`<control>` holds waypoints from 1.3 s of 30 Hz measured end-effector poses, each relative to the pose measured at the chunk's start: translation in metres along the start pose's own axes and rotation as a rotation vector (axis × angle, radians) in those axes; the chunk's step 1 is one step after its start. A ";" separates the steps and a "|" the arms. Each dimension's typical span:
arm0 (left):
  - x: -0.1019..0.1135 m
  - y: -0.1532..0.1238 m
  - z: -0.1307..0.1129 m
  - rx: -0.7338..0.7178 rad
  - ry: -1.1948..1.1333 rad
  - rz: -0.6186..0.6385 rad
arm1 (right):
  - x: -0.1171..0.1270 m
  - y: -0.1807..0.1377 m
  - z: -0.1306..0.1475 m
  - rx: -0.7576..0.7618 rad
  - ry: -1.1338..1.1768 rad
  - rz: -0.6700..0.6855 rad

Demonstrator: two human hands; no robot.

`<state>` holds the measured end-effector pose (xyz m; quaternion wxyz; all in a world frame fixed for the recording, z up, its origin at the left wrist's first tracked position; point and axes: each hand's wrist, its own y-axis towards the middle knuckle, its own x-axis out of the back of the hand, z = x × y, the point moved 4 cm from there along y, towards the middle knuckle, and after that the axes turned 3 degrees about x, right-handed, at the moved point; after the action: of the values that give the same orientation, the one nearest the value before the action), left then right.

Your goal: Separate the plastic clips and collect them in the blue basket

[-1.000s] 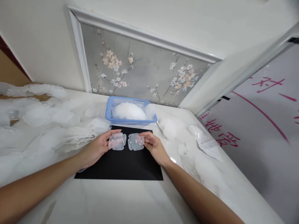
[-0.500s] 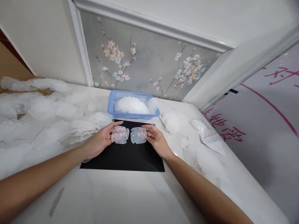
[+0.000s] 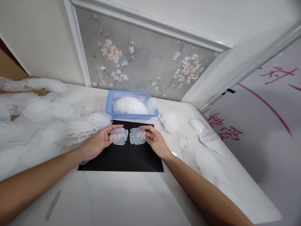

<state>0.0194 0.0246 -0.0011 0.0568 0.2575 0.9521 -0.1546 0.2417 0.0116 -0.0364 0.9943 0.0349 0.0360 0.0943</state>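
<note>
Between the thumb and fingers of my left hand (image 3: 100, 142) is a translucent plastic piece (image 3: 121, 137), squarish with rounded, notched edges and small holes or dots. My right hand (image 3: 158, 142) pinches a similar translucent plastic piece (image 3: 134, 137) by its right edge. The two pieces face each other side by side with a narrow gap, above a black mat (image 3: 122, 160). Fingers show through both pieces. Under my left wrist, the edge of another clear piece (image 3: 84, 162) peeks out at the mat's left side.
Behind the mat stands a blue basket (image 3: 109, 106) holding a pile of translucent pieces (image 3: 130, 105). Heaps of similar pieces (image 3: 39, 108) cover the table's left side. More pieces (image 3: 172, 121) and a clear plastic bag (image 3: 207, 135) lie on the right. A whiteboard (image 3: 265, 131) with pink writing borders the table.
The whole view has shifted slightly, so everything appears a little further left. Both hands keep hold of their plastic pieces, and the gap between the pieces looks about the same.
</note>
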 end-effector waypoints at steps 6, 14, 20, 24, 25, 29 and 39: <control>0.001 0.000 0.002 0.023 0.016 -0.020 | 0.002 0.001 0.003 0.090 -0.102 0.005; 0.011 0.001 0.008 -0.023 0.189 -0.144 | -0.003 -0.002 0.008 0.119 -0.148 -0.049; 0.009 0.002 0.009 0.066 -0.020 -0.126 | -0.007 0.003 -0.006 -0.138 0.289 -0.050; 0.009 0.002 0.008 0.065 -0.113 -0.128 | -0.004 0.005 -0.005 -0.181 0.381 -0.040; 0.009 0.002 0.007 0.064 -0.117 -0.129 | -0.003 0.005 -0.005 -0.187 0.390 -0.046; 0.009 0.001 0.005 0.081 -0.115 -0.141 | -0.002 0.005 -0.006 -0.211 0.389 -0.046; 0.011 0.001 0.006 0.080 -0.109 -0.152 | -0.003 0.005 -0.005 -0.210 0.438 -0.050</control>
<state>0.0111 0.0286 -0.0095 0.0862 0.1780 0.9574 -0.2102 0.2377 0.0166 -0.0413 0.9630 -0.0911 0.2414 0.0782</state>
